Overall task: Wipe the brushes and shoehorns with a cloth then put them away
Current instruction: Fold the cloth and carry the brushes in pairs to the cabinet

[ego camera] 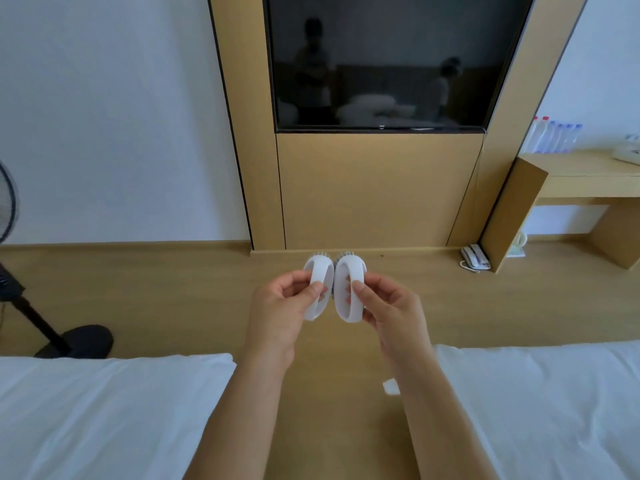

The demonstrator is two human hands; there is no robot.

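Brushes: two white oval brushes, left brush (317, 289) and right brush (349, 289), were held up side by side in mid-air over the wooden floor (173, 289), between the two beds.
Contact: their near edges touched or all but touched; which could not be told.
Long axis: each oval stood roughly upright, tilted slightly away from the other at the bottom, with grey bristles showing at the top, far side.
Direction from hands: each brush lay just ahead of its own hand, so neither hand had to reach across.
Left hand (277, 306): closed on the left brush, thumb on the near band and fingers curled through the loop handle.
Right hand (391, 306): gripping the right brush likewise, thumb on the rim, fingertips visible inside the loop.
Cloth: a small white scrap (391, 388) lay on the floor beneath the right forearm; whether it was the wiping cloth could not be told.
Judgement: one hand would probably need to free itself to take up a cloth before wiping.
Surroundings: white beds (104, 410) on either side, a wall-mounted television (381, 64) ahead, a fan stand (79, 341) at left.
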